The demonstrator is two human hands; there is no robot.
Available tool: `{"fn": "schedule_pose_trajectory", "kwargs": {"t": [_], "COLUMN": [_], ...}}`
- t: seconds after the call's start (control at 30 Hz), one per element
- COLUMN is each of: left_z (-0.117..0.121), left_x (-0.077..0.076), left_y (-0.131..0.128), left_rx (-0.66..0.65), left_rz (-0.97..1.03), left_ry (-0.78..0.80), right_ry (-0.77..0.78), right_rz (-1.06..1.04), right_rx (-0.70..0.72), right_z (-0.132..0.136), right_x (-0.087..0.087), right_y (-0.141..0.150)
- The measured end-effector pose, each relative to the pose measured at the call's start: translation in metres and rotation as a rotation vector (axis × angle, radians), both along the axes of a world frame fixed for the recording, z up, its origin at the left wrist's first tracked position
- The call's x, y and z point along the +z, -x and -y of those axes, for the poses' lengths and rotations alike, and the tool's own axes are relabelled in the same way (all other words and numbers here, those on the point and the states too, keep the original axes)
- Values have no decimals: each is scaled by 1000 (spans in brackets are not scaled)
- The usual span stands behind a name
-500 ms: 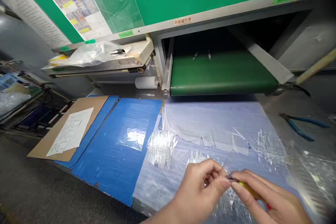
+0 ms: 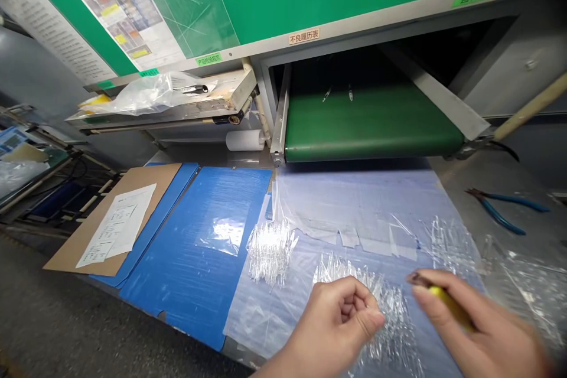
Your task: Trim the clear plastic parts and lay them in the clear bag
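My right hand (image 2: 478,322), blurred by motion, is shut on a yellow-handled tool (image 2: 447,302) with a dark tip. Its tip points left, above a bundle of thin clear plastic pieces (image 2: 372,301). My left hand (image 2: 339,322) is curled shut at the bundle's left side, and nothing shows between its fingers. Another clear bundle (image 2: 271,251) lies to the left, and a looser one (image 2: 449,245) lies to the right. All of them rest on a sheet of clear plastic film (image 2: 349,204).
A blue folder (image 2: 199,260) and cardboard holding a printed paper (image 2: 117,224) lie to the left. Blue-handled pliers (image 2: 500,211) lie at the right. Behind the film runs a green conveyor belt (image 2: 372,124), with a white roll (image 2: 245,140) beside it.
My hands have moved apart; the right hand has drawn up and to the right with the tool. The view has shifted slightly.
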State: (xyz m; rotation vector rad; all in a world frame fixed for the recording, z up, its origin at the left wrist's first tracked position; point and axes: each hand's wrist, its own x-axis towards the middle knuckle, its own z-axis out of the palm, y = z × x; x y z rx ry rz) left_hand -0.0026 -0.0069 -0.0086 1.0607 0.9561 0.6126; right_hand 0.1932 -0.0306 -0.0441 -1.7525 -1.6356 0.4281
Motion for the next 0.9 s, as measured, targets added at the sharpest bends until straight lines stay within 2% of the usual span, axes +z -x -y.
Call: {"fn": "schedule_pose_trajectory", "kwargs": {"t": [0.1, 0.17, 0.23, 0.3, 0.37, 0.43, 0.5, 0.6, 0.7, 0.8, 0.9], "left_z": [1, 2, 4, 5, 7, 9, 12, 15, 12, 7, 6], "left_x": [-5, -13, -25, -41, -55, -66, -72, -72, -68, -69, -81], "left_y": [-1, 1, 5, 8, 8, 6, 2, 0, 3, 11, 21], "left_rx": [-40, -57, -72, -112, -155, -205, -253, -313, -332, -270, -225], "left_rz": [2, -79, -234, -416, -567, -652, -677, -682, -730, -856, -1023], "left_ry": [-21, -75, -135, -187, -254, -289, -269, -206, -232, -296, -334], "right_ry": [77, 112, 177, 325, 461, 491, 489, 496, 506, 518, 530], "right_rz": [-17, 12, 80, 213, 448, 540, 568, 597, 626, 654, 654], "right_rx": [113, 52, -67, -186, -284, -298, -270, -205, -168, -183, -193], "right_z": [-3, -9, -20, -33, -45, -54, -63, -79, -97, -111, -114], "right_x": [11, 8, -3, -16, -28, -39, -50, -67, -81, -88, -89], "right_y": [27, 28, 9, -22, -55, -78, -87, -80, -62, -48, -45]}}
